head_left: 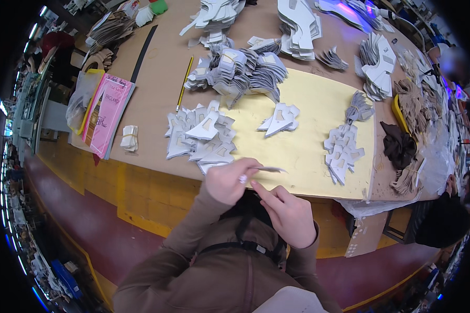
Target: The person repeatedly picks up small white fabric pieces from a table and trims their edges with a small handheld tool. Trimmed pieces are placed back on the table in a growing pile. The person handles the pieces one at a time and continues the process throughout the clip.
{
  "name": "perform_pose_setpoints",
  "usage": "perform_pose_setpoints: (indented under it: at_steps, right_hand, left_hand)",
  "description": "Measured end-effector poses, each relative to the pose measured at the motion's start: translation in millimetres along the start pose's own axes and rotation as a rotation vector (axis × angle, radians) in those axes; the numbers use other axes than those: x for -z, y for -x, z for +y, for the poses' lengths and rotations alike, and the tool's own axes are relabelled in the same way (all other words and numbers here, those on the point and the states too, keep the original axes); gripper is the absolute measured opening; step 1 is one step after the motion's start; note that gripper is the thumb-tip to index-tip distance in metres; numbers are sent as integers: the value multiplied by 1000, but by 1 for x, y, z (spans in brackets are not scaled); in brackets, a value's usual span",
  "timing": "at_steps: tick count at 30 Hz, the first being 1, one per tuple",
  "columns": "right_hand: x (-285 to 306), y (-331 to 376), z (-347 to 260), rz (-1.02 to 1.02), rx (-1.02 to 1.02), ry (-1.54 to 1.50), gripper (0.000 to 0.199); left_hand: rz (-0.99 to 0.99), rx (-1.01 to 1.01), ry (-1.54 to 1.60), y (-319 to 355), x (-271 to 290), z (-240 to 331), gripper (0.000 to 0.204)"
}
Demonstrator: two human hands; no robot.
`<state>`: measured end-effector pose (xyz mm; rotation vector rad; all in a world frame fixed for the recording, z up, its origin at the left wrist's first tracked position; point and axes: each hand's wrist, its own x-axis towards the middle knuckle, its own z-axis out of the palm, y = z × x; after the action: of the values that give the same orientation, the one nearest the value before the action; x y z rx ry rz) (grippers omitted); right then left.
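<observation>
At the table's near edge, my left hand (228, 181) is closed in a pinch on a thin cut piece (271, 169), seen nearly edge-on and pointing right. Close by on the right is my right hand (291, 216), its index finger stretched toward the left hand, with nothing visible in it. A heap of white cut pieces with cut-outs (201, 133) lies just beyond my left hand. A small stack of similar pieces (280, 119) rests on the yellow sheet (308, 151). Farther right on the sheet lies another group of pieces (343, 148).
Tied grey-white bundles (235, 70) stand behind the heap. On the left are a pink notebook (107, 112), a small banded white bundle (130, 138) and a yellow pencil (185, 83). Dark cloth (398, 143) and brown pieces (415, 104) lie right. A person in black (444, 221) is at the right edge.
</observation>
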<state>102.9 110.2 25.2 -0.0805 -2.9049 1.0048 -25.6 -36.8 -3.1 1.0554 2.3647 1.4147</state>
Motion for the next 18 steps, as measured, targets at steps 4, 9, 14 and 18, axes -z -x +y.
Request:
perform_pose_setpoints:
  at_steps: [4,9,14,18]
  right_hand:
    - [-1,6,7,82,10,-87,44]
    - [-4,13,19,197,35,-204,38]
    - [1,19,17,295,-91,-293,34]
    - [8,22,16,339,-107,-315,35]
  left_hand:
    - [324,-91,-204,-16,46,-21,16]
    - [538,-18,-470,-42,60,-29,28]
    - [172,-5,87,-52,-15,-6,35]
    - [252,106,-146,-81,-74,-24,30]
